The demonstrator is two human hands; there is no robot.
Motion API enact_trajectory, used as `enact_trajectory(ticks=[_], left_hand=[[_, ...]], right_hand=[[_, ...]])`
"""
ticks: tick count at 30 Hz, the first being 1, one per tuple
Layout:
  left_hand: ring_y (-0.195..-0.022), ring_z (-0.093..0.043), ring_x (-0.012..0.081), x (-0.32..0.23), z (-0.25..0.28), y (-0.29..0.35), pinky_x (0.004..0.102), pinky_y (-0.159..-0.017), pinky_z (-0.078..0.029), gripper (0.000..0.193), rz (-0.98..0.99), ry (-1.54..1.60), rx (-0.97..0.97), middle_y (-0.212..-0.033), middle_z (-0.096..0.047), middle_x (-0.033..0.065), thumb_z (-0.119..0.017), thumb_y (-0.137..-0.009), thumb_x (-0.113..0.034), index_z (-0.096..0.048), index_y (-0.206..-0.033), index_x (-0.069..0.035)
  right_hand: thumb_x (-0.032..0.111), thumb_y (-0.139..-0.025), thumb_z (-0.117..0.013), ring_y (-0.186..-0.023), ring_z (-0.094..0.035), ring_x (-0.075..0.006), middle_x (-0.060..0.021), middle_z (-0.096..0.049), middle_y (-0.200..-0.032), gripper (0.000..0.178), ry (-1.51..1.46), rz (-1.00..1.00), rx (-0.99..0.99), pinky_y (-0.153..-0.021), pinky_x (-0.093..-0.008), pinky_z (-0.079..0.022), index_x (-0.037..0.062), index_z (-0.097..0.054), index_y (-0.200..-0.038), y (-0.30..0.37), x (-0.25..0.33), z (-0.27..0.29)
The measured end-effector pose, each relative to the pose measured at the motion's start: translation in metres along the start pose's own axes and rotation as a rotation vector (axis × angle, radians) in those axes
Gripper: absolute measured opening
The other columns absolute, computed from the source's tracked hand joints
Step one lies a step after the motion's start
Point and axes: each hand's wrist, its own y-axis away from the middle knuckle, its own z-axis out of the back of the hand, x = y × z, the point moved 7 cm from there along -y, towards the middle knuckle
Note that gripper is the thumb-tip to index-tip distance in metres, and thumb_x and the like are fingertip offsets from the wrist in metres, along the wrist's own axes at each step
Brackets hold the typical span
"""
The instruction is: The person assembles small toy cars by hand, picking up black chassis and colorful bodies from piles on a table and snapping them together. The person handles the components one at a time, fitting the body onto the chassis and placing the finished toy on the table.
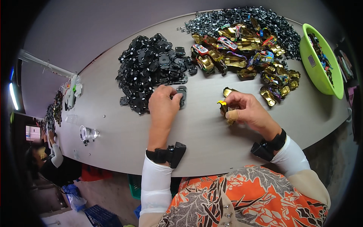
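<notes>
My left hand (163, 101) is at the near edge of a pile of black toy car bases (145, 62). Its thumb and fingers are closed on one dark toy car base (182, 96). To the right, above the bare tabletop, my right hand (247, 111) pinches a gold toy car body (222, 108) with a yellow part on it. The fingers cover some of that body. Just beyond this hand another gold car body (229, 91) lies on the table. A bandage or tape wraps one right finger.
A heap of gold and coloured car bodies (236, 59) lies at the back right, before many small wheel parts (211, 22). A green basin (319, 72) stands far right. At the left are a clear cup (87, 133) and a person (56, 162) working at the table.
</notes>
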Motion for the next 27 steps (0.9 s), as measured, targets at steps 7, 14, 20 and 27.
enact_trajectory(ticks=[7,14,20,27], left_hand=[[-0.066,-0.06,0.0247,-0.029,0.001,0.008,0.0327,-0.06,-0.046,0.022,-0.019,-0.169,-0.004,-0.076,-0.062,0.0124,-0.07,-0.07,-0.017,-0.064,-0.084,-0.002],[-0.078,-0.058,0.0112,-0.025,-0.014,0.015,0.0215,-0.066,-0.046,0.034,0.216,0.716,0.2,-0.084,-0.06,0.0026,-0.069,-0.071,-0.007,-0.06,-0.103,-0.001],[-0.084,-0.06,0.0131,-0.058,-0.041,0.036,0.0233,-0.072,-0.05,0.051,0.391,1.528,0.559,-0.099,-0.062,0.0112,-0.067,-0.073,0.0,-0.049,-0.121,0.001],[-0.092,-0.061,0.0197,-0.054,-0.046,0.038,0.031,-0.08,-0.054,0.054,0.445,1.675,0.548,-0.103,-0.06,0.0155,-0.064,-0.072,0.005,-0.043,-0.121,-0.001]], right_hand=[[0.006,-0.076,-0.067,-0.067,-0.049,-0.0029,0.0029,-0.054,-0.079,0.02,0.136,0.056,-0.012,-0.059,-0.019,-0.041,0.0027,-0.057,-0.093,-0.001,0.002,-0.002],[0.005,-0.076,-0.066,-0.068,-0.049,-0.0032,0.002,-0.054,-0.08,0.021,0.087,0.163,-0.063,-0.059,-0.0193,-0.042,0.0014,-0.057,-0.094,0.004,0.016,-0.002],[0.004,-0.076,-0.066,-0.069,-0.051,-0.0041,0.0008,-0.055,-0.084,0.026,-0.009,0.21,-0.076,-0.058,-0.0193,-0.043,0.0013,-0.056,-0.1,0.01,0.024,0.0],[0.006,-0.077,-0.067,-0.069,-0.052,-0.0039,0.0003,-0.057,-0.085,0.031,-0.001,0.261,-0.059,-0.052,-0.0184,-0.04,0.0024,-0.054,-0.104,0.006,0.016,-0.003]])
